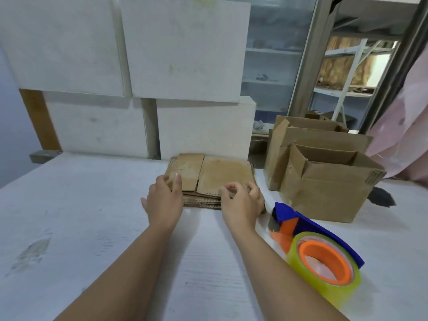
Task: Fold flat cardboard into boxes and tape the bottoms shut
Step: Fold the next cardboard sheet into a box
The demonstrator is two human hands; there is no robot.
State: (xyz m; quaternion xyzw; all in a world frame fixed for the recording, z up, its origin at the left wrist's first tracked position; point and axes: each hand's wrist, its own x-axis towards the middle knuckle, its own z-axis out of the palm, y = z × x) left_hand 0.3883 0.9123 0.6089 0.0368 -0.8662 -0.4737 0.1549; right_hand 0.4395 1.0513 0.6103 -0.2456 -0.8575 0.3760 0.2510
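Several sheets make up the stack of flat cardboard [215, 179], brown, lying mid-table at the far edge, against the lower white foam blocks [203, 128]. Top sheet shows two flaps with a slit between them.

Left grip [165, 200]: at the stack's near-left corner, thumb laid on top, fingers curled over the edge, pinching cardboard. Right grip [243, 202]: at the near-right corner, fingers curled onto the near edge, pinching there too. Cannot tell whether either holds the top sheet only or more.

Both forearms reach out over the white table [92, 205].

Tape dispenser [303, 224], blue and orange, lies just right of the right grip, with its clear tape roll [328, 286] nearer the camera.

Right of the stack: open folded boxes [324, 195] standing grouped together.

Far right: pink cloth [403, 135]. Behind: metal shelving [342, 91].
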